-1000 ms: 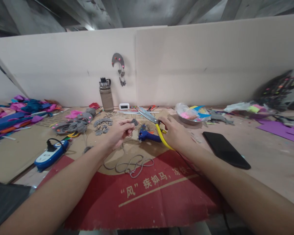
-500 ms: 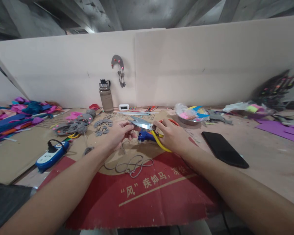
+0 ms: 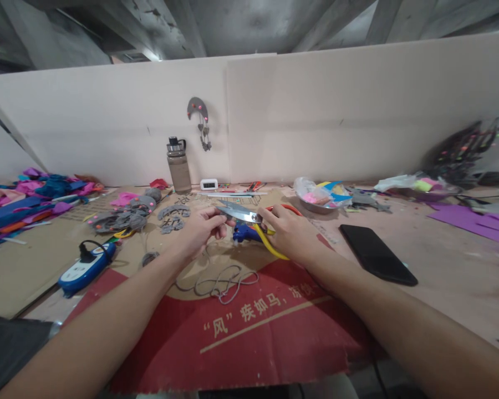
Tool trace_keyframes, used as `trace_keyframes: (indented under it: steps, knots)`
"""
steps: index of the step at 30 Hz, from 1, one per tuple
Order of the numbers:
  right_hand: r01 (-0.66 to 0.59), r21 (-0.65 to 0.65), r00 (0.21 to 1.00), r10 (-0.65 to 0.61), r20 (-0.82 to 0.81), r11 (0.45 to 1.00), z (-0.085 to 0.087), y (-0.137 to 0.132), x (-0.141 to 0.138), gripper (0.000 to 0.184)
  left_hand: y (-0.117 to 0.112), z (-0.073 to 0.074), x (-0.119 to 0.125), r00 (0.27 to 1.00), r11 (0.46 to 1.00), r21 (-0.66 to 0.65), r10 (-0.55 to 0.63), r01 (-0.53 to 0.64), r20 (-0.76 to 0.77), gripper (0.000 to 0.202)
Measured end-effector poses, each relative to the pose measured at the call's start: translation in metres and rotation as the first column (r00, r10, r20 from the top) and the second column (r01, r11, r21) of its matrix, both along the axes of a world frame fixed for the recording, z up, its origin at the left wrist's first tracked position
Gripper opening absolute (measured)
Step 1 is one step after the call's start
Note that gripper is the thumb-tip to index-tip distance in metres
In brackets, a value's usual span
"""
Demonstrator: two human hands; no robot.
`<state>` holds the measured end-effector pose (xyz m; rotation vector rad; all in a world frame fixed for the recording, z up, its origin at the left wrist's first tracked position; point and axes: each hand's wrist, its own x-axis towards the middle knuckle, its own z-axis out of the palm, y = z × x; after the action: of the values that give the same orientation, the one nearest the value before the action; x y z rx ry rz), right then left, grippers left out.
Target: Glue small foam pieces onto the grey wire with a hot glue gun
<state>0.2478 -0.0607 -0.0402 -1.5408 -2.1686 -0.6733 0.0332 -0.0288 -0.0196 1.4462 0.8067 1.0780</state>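
My right hand (image 3: pixel 289 230) grips a pair of scissors (image 3: pixel 243 212) with one red and one yellow handle. The blades point left, at the fingertips of my left hand (image 3: pixel 205 230). That hand's thumb and fingers are pinched together on a thin grey cord, whose end is too small to make out. Below, the loose loops of the grey cord (image 3: pixel 227 282) lie on the cardboard (image 3: pixel 270 332). Under the scissors rests a blue tool (image 3: pixel 245 233), partly covered by my right hand and the yellow handle.
Left are a power strip (image 3: pixel 87 269), grey felt pieces (image 3: pixel 122 213) and coloured scraps (image 3: pixel 45 194). A bottle (image 3: pixel 178 169) and small clock (image 3: pixel 209 184) stand by the partition. A bowl (image 3: pixel 316 206) and phone (image 3: pixel 376 255) lie right; a felt moon (image 3: pixel 197 108) hangs behind.
The view has shifted slightly. Both hands keep nearly the same place, and the scissors stay close to the left fingertips, with their blades turned a little.
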Motion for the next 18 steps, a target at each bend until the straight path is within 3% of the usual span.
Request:
trace_keyframes:
  steps: [14,18]
  knots:
    - [-0.010,-0.022,1.000,0.010,-0.010,1.000,0.0012,-0.0012,-0.0006,0.032,0.0020,-0.0004,-0.0016,1.000,0.999,-0.043,-0.017,0.017,0.015,0.023]
    - [-0.084,-0.030,0.977,0.076,-0.200,0.996,-0.0008,0.0043,0.0023,0.032,0.0017,0.0010,-0.0003,0.999,0.999,-0.041,0.000,0.002,0.037,0.023]
